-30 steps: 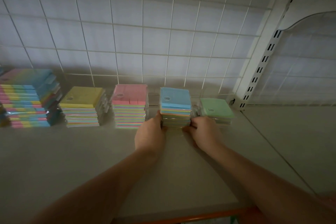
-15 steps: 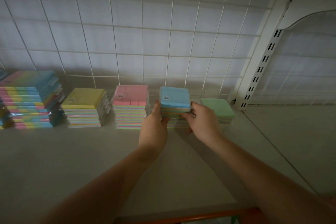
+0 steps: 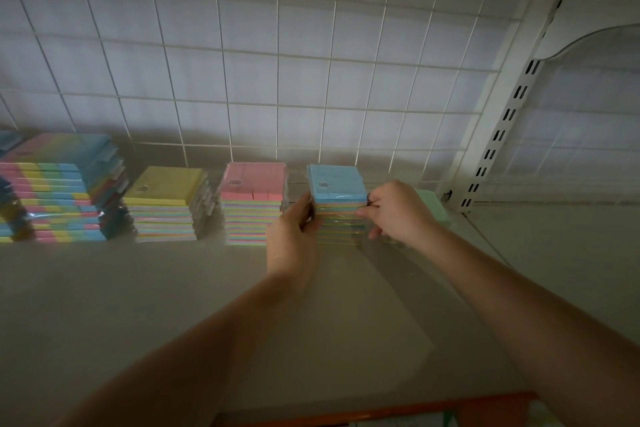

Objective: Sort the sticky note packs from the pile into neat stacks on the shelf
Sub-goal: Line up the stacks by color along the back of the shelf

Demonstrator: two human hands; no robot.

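Two hands hold one stack between them. The left hand (image 3: 294, 229) grasps the left side of the blue-topped stack (image 3: 337, 199), thumb against its upper left edge and fingers curled along its side. The right hand (image 3: 398, 210) pinches the right side of the same stack near its top, fingertips on the upper packs. Both forearms reach forward over the shelf (image 3: 138, 305).

The blue-topped stack stands upright on the shelf surface, close to the wire grid back panel (image 3: 277, 80). Its lower packs show dim green and yellow edges under clear wrap.

Just beside the left hand stands the pink-topped stack (image 3: 254, 204), with striped pastel edges. Further left stands the yellow-topped stack (image 3: 166, 204), then the tall multicoloured stack (image 3: 59, 191) at the left edge of view. The stacks stand apart from one another in a row along the back panel.

Behind the right hand lies the green pack (image 3: 433, 206), mostly hidden; whether it touches the blue-topped stack cannot be told.

A white slotted upright (image 3: 498, 135) rises at the right end of the grid. An orange strip (image 3: 398, 409) runs along the front edge of the shelf.
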